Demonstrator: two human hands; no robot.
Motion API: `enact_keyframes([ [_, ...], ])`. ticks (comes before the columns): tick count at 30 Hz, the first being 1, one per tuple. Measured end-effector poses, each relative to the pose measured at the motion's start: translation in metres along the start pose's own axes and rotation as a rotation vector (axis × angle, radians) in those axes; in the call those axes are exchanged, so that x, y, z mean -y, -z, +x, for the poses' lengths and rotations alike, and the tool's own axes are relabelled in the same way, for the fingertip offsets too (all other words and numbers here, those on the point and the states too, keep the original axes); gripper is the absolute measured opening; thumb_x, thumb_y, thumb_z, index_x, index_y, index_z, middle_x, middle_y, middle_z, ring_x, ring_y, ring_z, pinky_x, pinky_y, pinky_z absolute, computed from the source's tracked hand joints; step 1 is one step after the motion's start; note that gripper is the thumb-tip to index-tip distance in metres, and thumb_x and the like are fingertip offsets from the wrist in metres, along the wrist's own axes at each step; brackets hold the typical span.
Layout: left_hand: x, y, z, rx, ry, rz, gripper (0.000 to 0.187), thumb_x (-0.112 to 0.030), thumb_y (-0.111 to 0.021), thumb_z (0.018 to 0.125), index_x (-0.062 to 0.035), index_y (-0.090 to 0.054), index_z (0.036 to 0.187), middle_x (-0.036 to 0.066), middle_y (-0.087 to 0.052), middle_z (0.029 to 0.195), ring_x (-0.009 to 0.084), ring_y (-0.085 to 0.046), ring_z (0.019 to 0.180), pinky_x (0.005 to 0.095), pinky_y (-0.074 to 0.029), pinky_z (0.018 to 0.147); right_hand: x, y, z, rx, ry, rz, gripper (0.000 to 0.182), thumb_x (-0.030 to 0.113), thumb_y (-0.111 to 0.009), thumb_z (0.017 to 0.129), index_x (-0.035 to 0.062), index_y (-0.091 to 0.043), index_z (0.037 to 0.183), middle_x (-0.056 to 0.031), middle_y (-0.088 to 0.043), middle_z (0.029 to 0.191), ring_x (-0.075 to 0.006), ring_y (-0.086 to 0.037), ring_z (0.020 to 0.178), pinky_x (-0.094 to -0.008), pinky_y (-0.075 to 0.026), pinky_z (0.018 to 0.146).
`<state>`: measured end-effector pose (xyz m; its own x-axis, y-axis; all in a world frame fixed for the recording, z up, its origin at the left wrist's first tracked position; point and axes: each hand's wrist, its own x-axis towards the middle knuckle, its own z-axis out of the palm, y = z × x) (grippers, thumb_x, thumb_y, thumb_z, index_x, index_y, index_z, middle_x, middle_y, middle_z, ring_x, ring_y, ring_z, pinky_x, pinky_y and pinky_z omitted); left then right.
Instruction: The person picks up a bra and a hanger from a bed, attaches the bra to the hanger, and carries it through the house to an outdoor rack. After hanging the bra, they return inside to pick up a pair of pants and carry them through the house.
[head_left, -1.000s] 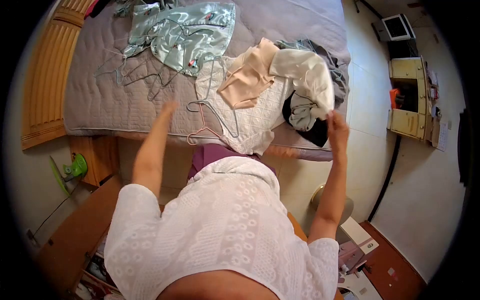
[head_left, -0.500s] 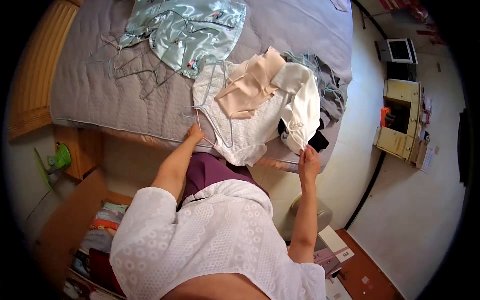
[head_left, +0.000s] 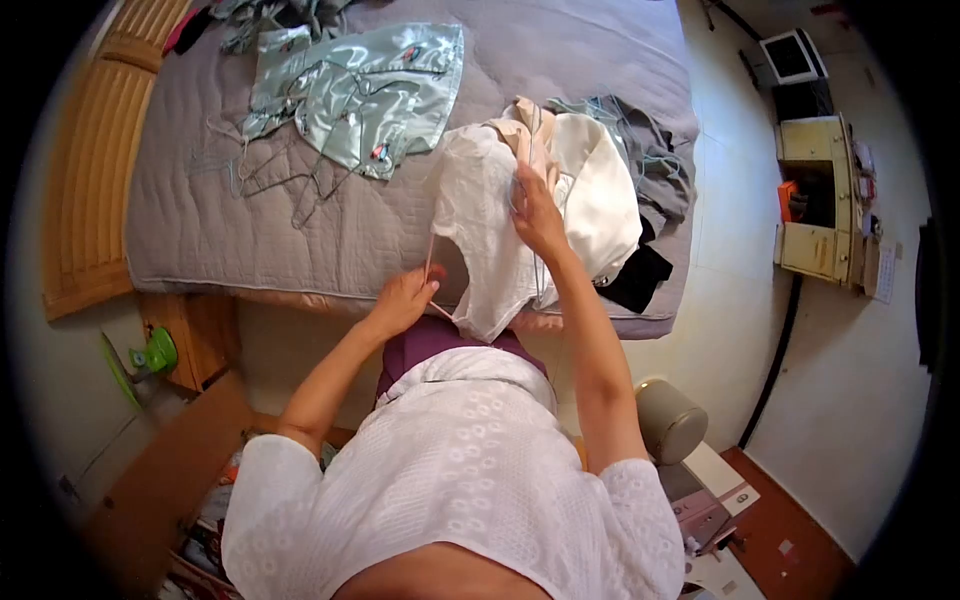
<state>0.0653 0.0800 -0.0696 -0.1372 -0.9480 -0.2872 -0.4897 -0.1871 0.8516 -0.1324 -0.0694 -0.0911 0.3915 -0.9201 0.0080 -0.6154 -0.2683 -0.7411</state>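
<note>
A white textured garment is lifted partly off the near edge of the bed. At its neck opening, my left hand is closed on a thin pink strap, which stretches above and below the fingers. My right hand grips a grey wire clothes hanger upright against the garment's right side. Part of the hanger is hidden by the hand and cloth. Behind the right hand lie a beige cloth and a cream satin garment.
A shiny mint-green garment lies farther back on the grey quilted bed, with loose wire hangers beside it. Grey clothes and a black cloth are at the right. A round bin stands right of my body.
My right hand has left the cream satin garment, moved left and up, and taken hold of the hanger. The white garment is raised and bunched; my left hand has shifted slightly.
</note>
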Motion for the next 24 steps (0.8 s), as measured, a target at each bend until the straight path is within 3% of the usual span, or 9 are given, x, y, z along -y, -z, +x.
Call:
enact_keyframes([
  [2,-0.009,0.000,-0.006,0.023,-0.008,0.028,0.022,-0.017,-0.042,0.079,-0.0046,-0.049,0.096,0.013,-0.053,0.070,0.0281,-0.053,0.067,0.0364,-0.040,0.063,-0.010,-0.004,0.009,0.023,-0.090,0.156,0.042,0.000,-0.048,0.067,0.0037,-0.044,0.109,-0.0170,-0.050,0.101,-0.0349,-0.048,0.091,-0.0355,-0.040,0.078],
  [4,-0.020,0.010,-0.005,0.069,0.090,0.025,0.022,-0.017,-0.043,0.078,-0.0042,-0.049,0.096,0.011,-0.054,0.071,0.0253,-0.054,0.068,0.0337,-0.040,0.064,-0.014,-0.003,0.010,0.022,-0.011,-0.055,0.020,0.005,-0.051,0.073,-0.0006,-0.052,0.092,-0.0101,-0.056,0.079,-0.0229,-0.054,0.064,-0.0277,-0.045,0.063],
  [5,-0.009,0.010,-0.003,0.071,0.081,0.034,0.022,-0.017,-0.043,0.078,-0.0042,-0.049,0.096,0.011,-0.054,0.071,0.0253,-0.054,0.068,0.0337,-0.040,0.064,-0.017,0.004,0.010,0.009,-0.010,-0.054,0.020,0.005,-0.051,0.073,-0.0006,-0.052,0.092,-0.0101,-0.056,0.079,-0.0229,-0.054,0.064,-0.0277,-0.045,0.063],
  [7,0.029,0.007,0.005,-0.057,0.170,0.101,0.028,-0.018,-0.046,0.078,-0.0054,-0.046,0.103,0.011,-0.056,0.072,0.0263,-0.054,0.068,0.0348,-0.041,0.064,-0.031,0.032,0.008,-0.056,-0.254,0.697,0.014,0.007,-0.049,0.077,0.0007,-0.052,0.089,-0.0055,-0.054,0.073,-0.0153,-0.053,0.060,-0.0246,-0.045,0.058],
  [11,0.049,0.020,0.020,-0.176,0.398,0.150,0.043,-0.022,-0.049,0.076,-0.0038,-0.040,0.114,0.016,-0.054,0.094,0.0309,-0.051,0.088,0.0378,-0.039,0.076,0.027,0.138,0.001,-0.323,-0.119,0.927,0.014,0.012,-0.048,0.082,0.0012,-0.054,0.088,-0.0038,-0.052,0.068,-0.0104,-0.049,0.057,-0.0203,-0.041,0.052],
  [13,0.046,0.022,0.026,-0.357,0.145,0.412,0.056,-0.023,-0.053,0.075,-0.0010,-0.031,0.121,0.017,-0.044,0.112,0.0324,-0.043,0.101,0.0378,-0.035,0.083,0.047,0.175,-0.008,-0.313,-0.016,0.987,0.014,0.012,-0.048,0.082,0.0006,-0.053,0.090,-0.0042,-0.051,0.067,-0.0103,-0.048,0.056,-0.0194,-0.040,0.051],
  [14,0.022,0.032,0.031,-0.232,0.147,0.323,0.063,-0.025,-0.057,0.073,-0.0011,-0.028,0.123,0.018,-0.034,0.122,0.0336,-0.034,0.110,0.0375,-0.030,0.090,0.065,0.189,-0.013,-0.290,0.064,1.028,0.016,0.012,-0.048,0.082,0.0002,-0.052,0.092,-0.0039,-0.050,0.066,-0.0105,-0.047,0.056,-0.0195,-0.039,0.051],
  [19,-0.077,0.030,0.067,-0.226,-0.382,0.152,0.076,-0.028,-0.063,0.068,-0.0028,-0.022,0.126,0.018,-0.029,0.126,0.0298,-0.028,0.117,0.0352,-0.024,0.096,0.133,0.220,-0.040,-0.293,0.350,0.806,0.012,0.004,-0.043,0.082,-0.0018,-0.050,0.089,-0.0060,-0.048,0.062,-0.0092,-0.042,0.049,-0.0183,-0.033,0.045],
  [24,-0.166,0.018,0.097,-0.271,-0.676,-0.173,0.087,-0.027,-0.066,0.065,-0.0029,-0.012,0.128,0.016,-0.031,0.124,0.0310,-0.031,0.113,0.0348,-0.027,0.093,0.169,0.236,-0.066,-0.293,0.554,0.728,0.012,0.007,-0.044,0.082,-0.0028,-0.049,0.087,-0.0073,-0.047,0.061,-0.0089,-0.040,0.047,-0.0180,-0.032,0.042],
])
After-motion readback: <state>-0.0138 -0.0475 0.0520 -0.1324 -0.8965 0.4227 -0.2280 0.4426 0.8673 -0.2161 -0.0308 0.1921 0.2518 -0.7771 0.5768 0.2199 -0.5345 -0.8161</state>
